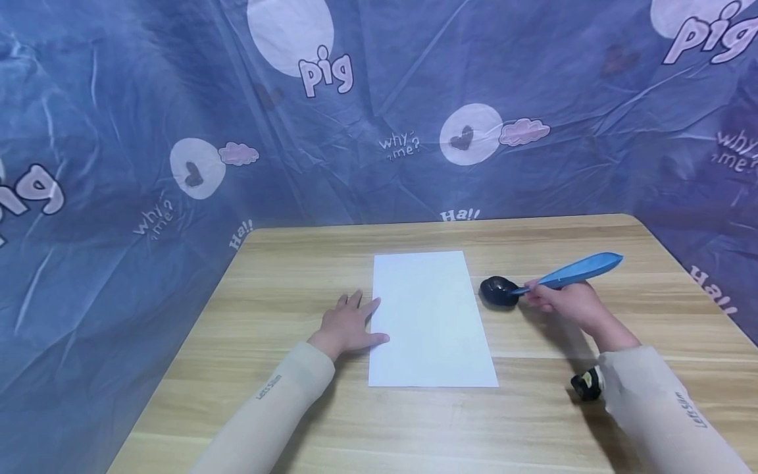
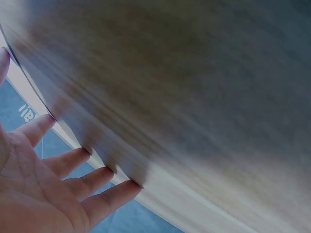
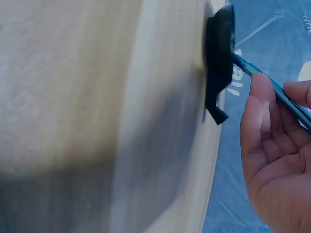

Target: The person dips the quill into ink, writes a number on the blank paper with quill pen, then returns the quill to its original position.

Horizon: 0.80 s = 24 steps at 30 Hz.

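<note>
A white sheet of paper [image 1: 429,319] lies in the middle of the wooden table [image 1: 414,421]. My left hand [image 1: 349,324] rests flat on the table with straight fingers [image 2: 73,160] touching the paper's left edge. My right hand [image 1: 562,299] pinches a blue feather pen [image 1: 577,270] by its shaft [image 3: 272,85]. The pen's tip sits in a small black inkwell [image 1: 499,291], which stands just right of the paper. The wrist view shows the inkwell [image 3: 219,58] close up, with my right fingers [image 3: 257,111] curled round the pen.
Blue printed cloth [image 1: 379,112] hangs behind and beside the table on all three sides. The table's far edge [image 1: 438,221] is near the cloth. A black wrist camera [image 1: 585,385] sits on my right sleeve.
</note>
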Tool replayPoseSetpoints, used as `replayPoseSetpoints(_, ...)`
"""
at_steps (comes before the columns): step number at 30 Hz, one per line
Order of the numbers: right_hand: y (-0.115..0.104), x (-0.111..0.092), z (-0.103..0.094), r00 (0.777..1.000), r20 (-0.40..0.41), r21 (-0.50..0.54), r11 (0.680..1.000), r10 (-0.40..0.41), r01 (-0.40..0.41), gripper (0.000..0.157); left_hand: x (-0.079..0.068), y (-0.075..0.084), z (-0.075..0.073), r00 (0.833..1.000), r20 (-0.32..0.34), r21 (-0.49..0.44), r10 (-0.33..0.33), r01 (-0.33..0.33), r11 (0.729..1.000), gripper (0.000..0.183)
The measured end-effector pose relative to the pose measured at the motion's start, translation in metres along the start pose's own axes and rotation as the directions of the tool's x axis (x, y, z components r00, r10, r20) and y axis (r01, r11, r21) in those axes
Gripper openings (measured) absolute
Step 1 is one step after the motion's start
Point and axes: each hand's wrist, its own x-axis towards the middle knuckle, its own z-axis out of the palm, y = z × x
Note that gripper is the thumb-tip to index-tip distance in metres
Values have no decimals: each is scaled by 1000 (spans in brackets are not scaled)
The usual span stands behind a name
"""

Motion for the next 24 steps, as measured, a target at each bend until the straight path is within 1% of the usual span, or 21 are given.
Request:
replayPoseSetpoints(4,-6,-1,-4,1000,-18,-15,1000,16,-17,47,0,0,0,1000,-3,1,1,-1,1000,85)
replayPoseSetpoints(8,-12,-1,-6,1000,-17,34,999,21,-20,50,0,-1,1,1000,-2,-1,0,0,1000,85)
replayPoseSetpoints(12,-15,0,-7,1000,-19,58,998,-3,4,48,2,-1,3,1000,-2,7,0,0,1000,85)
replayPoseSetpoints(17,-20,3,-4,999,-23,94,995,-21,24,47,2,-2,2,1000,0,18,-1,1,1000,85)
replayPoseSetpoints(24,-26,6,2,1000,-22,141,990,-10,13,51,3,-2,3,1000,14,12,-6,6,1000,85)
